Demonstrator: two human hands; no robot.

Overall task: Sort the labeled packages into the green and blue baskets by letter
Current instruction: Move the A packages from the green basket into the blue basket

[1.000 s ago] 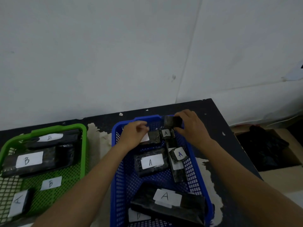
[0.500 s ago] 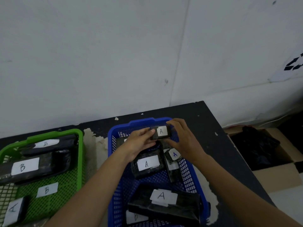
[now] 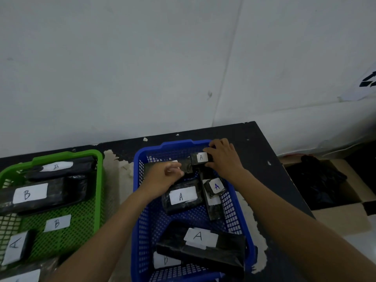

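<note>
The blue basket (image 3: pixel 177 144) holds several black packages labelled A: a medium one (image 3: pixel 183 197), a small one (image 3: pixel 215 187) and a large one (image 3: pixel 200 237); a B label (image 3: pixel 165 260) shows under the large one. My right hand (image 3: pixel 223 157) pinches a small A package (image 3: pixel 200 158) at the basket's far end. My left hand (image 3: pixel 162 176) is blurred, its fingers loosely curled beside another black package (image 3: pixel 186 167); no grip shows. The green basket (image 3: pixel 67 155) holds B packages (image 3: pixel 30 194), (image 3: pixel 56 166), a loose B label (image 3: pixel 57 223) and an A package (image 3: pixel 15 244).
Both baskets stand side by side on a black table (image 3: pixel 254 143) against a white wall. To the right, below the table's edge, an open cardboard box (image 3: pixel 345 216) contains black bags (image 3: pixel 317 184).
Both hands held the small A package half a second ago. Now my left hand has drawn back from it, and my right hand alone holds it near the basket's far right corner.
</note>
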